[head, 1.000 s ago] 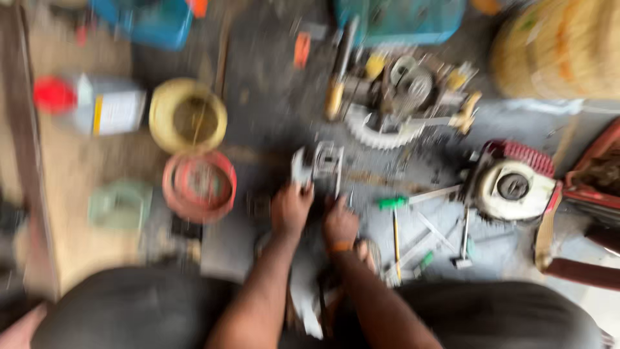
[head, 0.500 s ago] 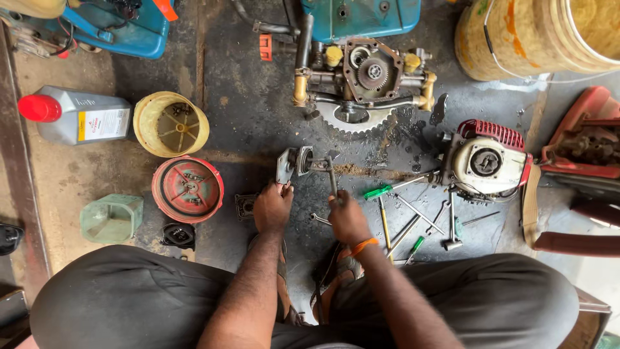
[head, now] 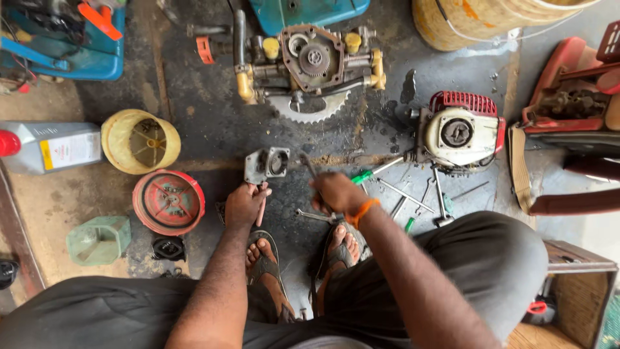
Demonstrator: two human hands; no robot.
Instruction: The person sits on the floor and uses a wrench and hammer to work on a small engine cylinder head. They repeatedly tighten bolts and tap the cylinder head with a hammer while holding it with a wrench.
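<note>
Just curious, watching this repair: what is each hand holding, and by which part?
The left hand steadies a small grey metal housing by its lower edge. The right hand has its grip on the handle end of a thin tool, its tip pointing toward the housing.

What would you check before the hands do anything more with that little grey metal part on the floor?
1. Left hand steadies the grey metal part: ok.
2. Right hand grips a thin tool: ok.
3. Tool tip seated on the part: cannot tell.
4. Spare tools close beside the right hand: ok.
5. Floor dry and clean: not ok, dark oily stains.
6. Sandalled feet away from loose tools: not ok.
</note>
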